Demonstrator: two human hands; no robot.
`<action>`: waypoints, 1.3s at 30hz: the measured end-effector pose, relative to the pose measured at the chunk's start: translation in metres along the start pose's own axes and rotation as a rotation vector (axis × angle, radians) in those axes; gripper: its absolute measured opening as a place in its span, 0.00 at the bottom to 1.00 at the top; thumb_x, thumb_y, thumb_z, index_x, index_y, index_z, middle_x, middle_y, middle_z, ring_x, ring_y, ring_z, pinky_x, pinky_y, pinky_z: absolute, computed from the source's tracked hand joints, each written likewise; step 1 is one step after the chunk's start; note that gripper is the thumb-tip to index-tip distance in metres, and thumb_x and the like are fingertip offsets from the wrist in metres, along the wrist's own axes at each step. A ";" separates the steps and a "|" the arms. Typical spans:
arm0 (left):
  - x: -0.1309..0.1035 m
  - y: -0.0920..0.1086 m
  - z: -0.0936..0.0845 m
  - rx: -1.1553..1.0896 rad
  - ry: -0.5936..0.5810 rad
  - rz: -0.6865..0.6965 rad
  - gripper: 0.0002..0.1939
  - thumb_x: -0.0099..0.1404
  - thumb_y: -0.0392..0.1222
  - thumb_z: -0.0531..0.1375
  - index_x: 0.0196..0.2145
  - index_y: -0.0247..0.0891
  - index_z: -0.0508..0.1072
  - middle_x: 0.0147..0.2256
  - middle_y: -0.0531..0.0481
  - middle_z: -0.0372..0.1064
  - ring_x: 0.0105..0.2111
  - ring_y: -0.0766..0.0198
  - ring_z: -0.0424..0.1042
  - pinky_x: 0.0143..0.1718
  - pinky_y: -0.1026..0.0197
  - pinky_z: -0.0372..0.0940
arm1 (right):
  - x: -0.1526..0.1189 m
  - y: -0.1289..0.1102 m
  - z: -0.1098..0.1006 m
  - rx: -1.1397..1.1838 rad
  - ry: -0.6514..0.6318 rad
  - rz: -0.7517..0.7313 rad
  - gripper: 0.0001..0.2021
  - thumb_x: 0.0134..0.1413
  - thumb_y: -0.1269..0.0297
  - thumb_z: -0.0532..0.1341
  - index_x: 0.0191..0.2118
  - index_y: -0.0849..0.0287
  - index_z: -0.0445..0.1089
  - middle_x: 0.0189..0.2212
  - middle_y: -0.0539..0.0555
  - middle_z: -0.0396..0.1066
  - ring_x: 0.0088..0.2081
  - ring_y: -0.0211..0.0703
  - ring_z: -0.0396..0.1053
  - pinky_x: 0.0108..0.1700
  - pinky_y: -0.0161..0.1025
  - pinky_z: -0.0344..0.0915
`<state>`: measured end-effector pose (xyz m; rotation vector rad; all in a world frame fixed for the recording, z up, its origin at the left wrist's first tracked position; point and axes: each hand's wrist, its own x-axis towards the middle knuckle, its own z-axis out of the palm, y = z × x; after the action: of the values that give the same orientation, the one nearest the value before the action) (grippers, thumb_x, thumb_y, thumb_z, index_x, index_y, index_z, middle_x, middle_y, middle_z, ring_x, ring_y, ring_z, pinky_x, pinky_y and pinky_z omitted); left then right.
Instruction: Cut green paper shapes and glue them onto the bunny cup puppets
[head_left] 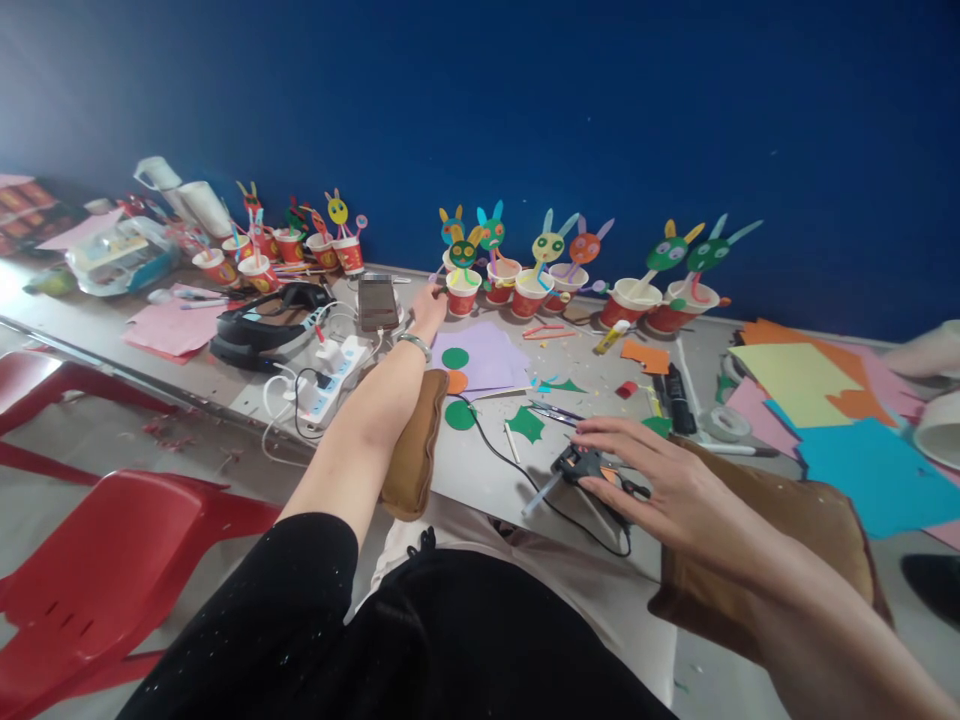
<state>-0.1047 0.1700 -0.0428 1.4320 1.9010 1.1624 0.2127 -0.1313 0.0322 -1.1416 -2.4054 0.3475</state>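
Note:
My left hand (429,305) reaches far across the table, its fingers closed at the left side of a red-and-white paper cup (463,300). From that cup rises a green rabbit-eared paper face (463,252) with yellow eyes. Partly hidden fingers make the exact grip hard to see. My right hand (667,480) is open and empty, fingers stretched out above a black hot glue gun (581,463) with a clear glue stick (541,495) at its back. Scissors (555,412) lie just beyond. Green paper circles (460,415) and purple paper sheets (484,355) lie between my hands.
More cups with rabbit faces (632,295) line the wall. At left are a power strip (330,380), a phone (377,302) and a black headset (266,325). Coloured paper (862,470) covers the right side. Brown cushions (416,450) border the table; a red chair (127,550) stands left.

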 end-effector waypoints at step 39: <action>0.007 -0.013 0.007 -0.125 -0.134 -0.124 0.22 0.76 0.51 0.64 0.60 0.36 0.74 0.58 0.41 0.74 0.55 0.55 0.77 0.56 0.46 0.76 | 0.336 0.089 0.059 -0.569 -0.181 0.641 0.19 0.64 0.67 0.64 0.59 0.66 0.78 0.56 0.74 0.79 0.59 0.63 0.78 0.56 0.49 0.72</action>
<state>-0.1084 0.1779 -0.0562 1.2738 1.7668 1.0791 0.0561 0.1850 0.0422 -2.2251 -2.2865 -0.0626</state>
